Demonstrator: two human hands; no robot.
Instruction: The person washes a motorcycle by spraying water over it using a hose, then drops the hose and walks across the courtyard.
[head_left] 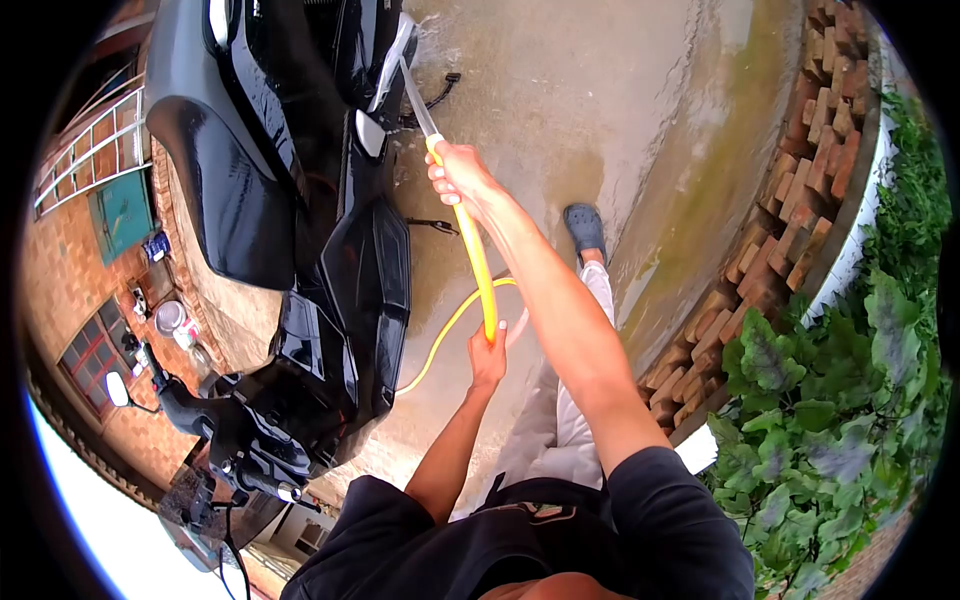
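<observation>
My right hand (462,175) is wrapped round the front end of a yellow hose (472,240). A stream of water leaves that end toward the lower side of a wet black scooter (350,260), splashing near its silver part. Closer to my body, my left hand (487,355) grips the same hose. The hose curves back behind that hand and passes toward the scooter. The scooter's black seat (225,190) looks wet and shiny.
Wet concrete ground (560,90) lies beside the scooter. Stacked bricks (790,200) and leafy plants (830,400) line the right side. A grey shoe (583,228) stands on the ground. A brick building (60,260) and a mirror (118,389) show at left.
</observation>
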